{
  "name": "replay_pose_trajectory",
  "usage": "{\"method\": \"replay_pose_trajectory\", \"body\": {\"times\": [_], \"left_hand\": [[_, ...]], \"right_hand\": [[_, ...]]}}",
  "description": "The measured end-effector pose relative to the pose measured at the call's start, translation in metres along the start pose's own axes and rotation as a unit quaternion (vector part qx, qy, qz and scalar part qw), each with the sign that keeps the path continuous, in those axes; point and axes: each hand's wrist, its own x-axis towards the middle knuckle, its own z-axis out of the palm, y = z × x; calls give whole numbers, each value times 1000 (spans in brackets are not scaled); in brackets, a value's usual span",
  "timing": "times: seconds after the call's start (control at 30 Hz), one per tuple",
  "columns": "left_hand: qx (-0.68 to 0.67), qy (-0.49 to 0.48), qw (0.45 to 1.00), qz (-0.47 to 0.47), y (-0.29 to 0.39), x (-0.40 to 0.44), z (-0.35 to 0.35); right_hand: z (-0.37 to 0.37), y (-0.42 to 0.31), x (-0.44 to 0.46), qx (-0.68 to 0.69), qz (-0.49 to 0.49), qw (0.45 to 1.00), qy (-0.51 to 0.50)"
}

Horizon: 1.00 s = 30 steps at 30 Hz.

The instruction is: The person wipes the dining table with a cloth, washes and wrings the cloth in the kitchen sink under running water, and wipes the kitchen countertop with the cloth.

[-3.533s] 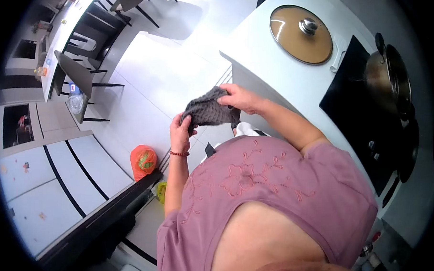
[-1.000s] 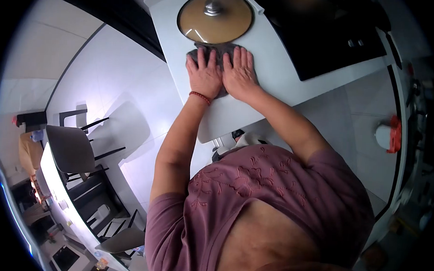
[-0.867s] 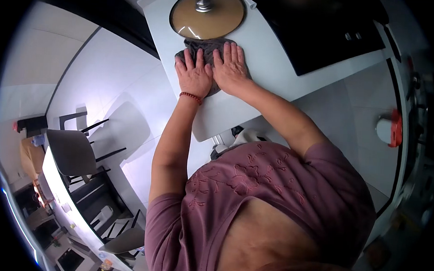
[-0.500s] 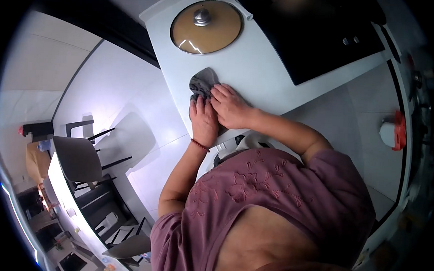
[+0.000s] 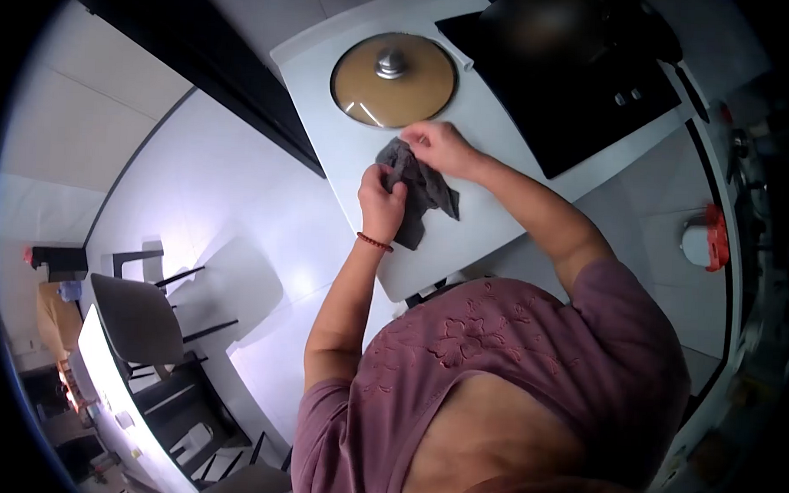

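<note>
A dark grey cloth (image 5: 424, 191) is bunched over the white counter (image 5: 491, 211), its lower corners hanging loose. My left hand (image 5: 382, 203), with a red bead bracelet at the wrist, is closed on the cloth's left side. At the cloth's top edge, the fingers of my right hand (image 5: 441, 149) pinch it. Just beyond my right hand lies a round glass lid (image 5: 365, 93) with a brown tint and a metal knob.
To the right of the lid is a black cooktop (image 5: 560, 122) with a dark pan (image 5: 541, 26) on it. Chairs (image 5: 135, 320) and a white-topped table stand on the floor at the left. A red and white object (image 5: 706, 240) is at the right.
Earlier both hands pressed the cloth against the counter near its front edge. Now the cloth is gathered up between them, and my right hand has moved toward the lid. The view has shifted slightly.
</note>
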Motion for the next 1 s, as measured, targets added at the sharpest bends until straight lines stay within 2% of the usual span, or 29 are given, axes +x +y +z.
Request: {"method": "replay_pose_trajectory", "body": {"times": [0.03,0.07,0.1,0.13,0.17,0.2,0.27,0.3,0.37,0.4,0.43,0.47,0.5,0.6,0.67,0.7,0.73,0.8,0.87,0.9,0.97,1.0], "left_hand": [[-105,13,990,-88,-5,9,3],[-130,60,987,-79,-3,17,6],[-175,84,977,-87,-1,25,9],[-281,68,941,-174,2,31,12],[-379,53,888,-256,6,38,13],[-377,57,889,-253,5,43,16],[-483,32,796,-362,1,55,20],[-481,36,800,-357,3,63,18],[-524,-25,754,-395,5,73,15],[-542,-15,736,-406,0,79,20],[-536,-16,740,-407,-3,84,22],[-553,-1,714,-431,2,87,23],[-570,14,685,-454,5,90,27],[-605,24,670,-430,-3,89,38],[-637,10,650,-416,-4,87,38],[-647,10,637,-418,-1,86,38],[-636,23,647,-420,2,81,39],[-610,41,679,-406,6,72,41],[-569,71,736,-361,17,65,40],[-567,64,738,-360,27,62,38],[-505,104,801,-305,44,56,34],[-495,122,810,-290,67,56,33]], "right_hand": [[-5,5,18,-23,15,999,22],[-5,8,35,-46,44,996,56],[-7,11,51,-101,2,991,91],[-8,13,66,-152,-42,980,123],[-7,15,80,-152,-44,980,121],[-5,17,95,-181,-9,976,122],[-2,24,124,-201,58,973,98],[3,31,134,-197,51,974,99],[8,39,153,-284,79,950,107],[3,41,163,-277,76,951,111],[-1,46,169,-277,73,957,40],[-6,48,171,-275,72,958,-32],[-8,49,171,-271,75,959,-32],[-4,51,175,-274,81,958,-18],[-7,52,180,-270,75,957,-78],[-10,41,176,-266,78,958,-74],[-13,32,170,-264,82,958,-69],[-19,5,156,-256,12,966,-7],[-19,-11,157,-233,-30,971,-37],[-25,-30,149,-205,-48,977,-29],[-37,-62,140,-217,-70,973,-48],[-34,-60,142,-216,-69,973,-41]]}}
